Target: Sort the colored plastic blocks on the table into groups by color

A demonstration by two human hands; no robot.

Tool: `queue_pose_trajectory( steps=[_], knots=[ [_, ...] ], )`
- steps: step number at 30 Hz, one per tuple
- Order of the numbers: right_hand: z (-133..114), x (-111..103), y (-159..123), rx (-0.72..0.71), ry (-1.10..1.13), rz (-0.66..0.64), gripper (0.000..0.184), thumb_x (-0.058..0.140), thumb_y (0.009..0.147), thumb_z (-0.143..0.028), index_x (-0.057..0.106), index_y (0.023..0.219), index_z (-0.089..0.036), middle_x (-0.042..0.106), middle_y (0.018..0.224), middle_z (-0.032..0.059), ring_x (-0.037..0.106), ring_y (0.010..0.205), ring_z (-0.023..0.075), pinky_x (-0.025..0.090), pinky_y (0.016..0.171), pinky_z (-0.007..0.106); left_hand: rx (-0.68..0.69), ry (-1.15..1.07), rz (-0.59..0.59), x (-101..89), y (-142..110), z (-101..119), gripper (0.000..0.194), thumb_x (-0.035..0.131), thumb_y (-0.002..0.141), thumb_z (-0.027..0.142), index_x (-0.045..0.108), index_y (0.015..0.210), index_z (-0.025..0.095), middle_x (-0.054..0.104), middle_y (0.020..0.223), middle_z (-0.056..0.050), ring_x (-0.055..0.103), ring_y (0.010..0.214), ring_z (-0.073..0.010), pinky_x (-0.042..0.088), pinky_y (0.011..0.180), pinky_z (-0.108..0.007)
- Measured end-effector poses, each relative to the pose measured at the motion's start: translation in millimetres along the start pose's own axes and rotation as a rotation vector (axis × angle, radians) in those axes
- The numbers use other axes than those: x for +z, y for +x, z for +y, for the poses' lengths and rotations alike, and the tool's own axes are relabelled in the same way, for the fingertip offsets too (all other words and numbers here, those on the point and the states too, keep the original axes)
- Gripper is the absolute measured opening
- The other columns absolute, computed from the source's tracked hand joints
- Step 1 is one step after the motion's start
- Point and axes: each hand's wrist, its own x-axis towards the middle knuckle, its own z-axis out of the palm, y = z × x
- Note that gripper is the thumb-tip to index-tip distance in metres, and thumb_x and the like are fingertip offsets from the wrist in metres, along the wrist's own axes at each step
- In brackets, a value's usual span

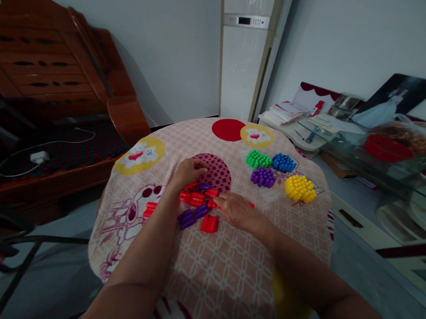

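Red pegs [197, 197] under both hands

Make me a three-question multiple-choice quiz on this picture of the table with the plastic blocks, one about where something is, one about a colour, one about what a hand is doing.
1. Where does the yellow block pile lie among the sorted piles?
A. Farthest from the person
B. Nearest the person, on the right
C. Under the left hand

2. Which colours are the loose blocks between the hands?
A. Red and purple
B. Green and blue
C. Yellow only

3. What is the left hand doing?
A. Hanging off the table edge
B. Lifted high above the table
C. Resting down on the tablecloth at the loose blocks

Answers: 1 B, it sits closer than the green pile, blue pile and purple pile. 2 A, only red and purple pieces show there. 3 C, its fingers lie beside the blocks.
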Motion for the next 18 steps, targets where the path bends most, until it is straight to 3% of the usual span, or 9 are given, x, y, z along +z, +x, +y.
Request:
queue_pose_trajectory(
  steps=[5, 12, 18],
  knots=[
    [25.3, -22.9, -15.5, 0.082, 0.097, 0.128, 0.017, 0.055, 0.094, -0.021, 0.072, 0.094, -0.018, 0.069, 0.09, 0.0059, 0.062, 0.086, 0.0167, 0.044, 0.077, 0.026, 0.003, 0.05, -0.029, 6.7, 0.0, 0.4, 0.02, 0.064, 0.072, 0.028, 0.075, 0.086, 0.019, 0.075, 0.078, -0.002, 0.067, 0.069, -0.0164, 0.05, 0.065, -0.024],
    [83.9, -36.4, -43.9, 0.388, 0.283, 0.515, 0.014, 0.064, 0.081, -0.025, 0.074, 0.085, -0.016, 0.072, 0.083, 0.0055, 0.064, 0.075, 0.0167, 0.049, 0.073, 0.026, 0.008, 0.023, -0.045, 6.8, 0.4, -0.1, 0.022, 0.066, 0.07, 0.028, 0.076, 0.087, 0.02, 0.076, 0.082, -0.003, 0.067, 0.07, -0.0163, 0.05, 0.063, -0.023],
    [88.6, -32.3, -44.0, 0.431, 0.383, 0.541, 0.017, 0.065, 0.076, -0.029, 0.075, 0.08, -0.016, 0.073, 0.076, 0.0049, 0.065, 0.069, 0.0174, 0.05, 0.068, 0.027, 0.032, 0.074, -0.065, -4.7, 2.1, -4.6, 0.022, 0.064, 0.066, 0.025, 0.077, 0.082, 0.02, 0.074, 0.072, -0.001, 0.065, 0.067, -0.0167, 0.048, 0.062, -0.023]
  ],
)
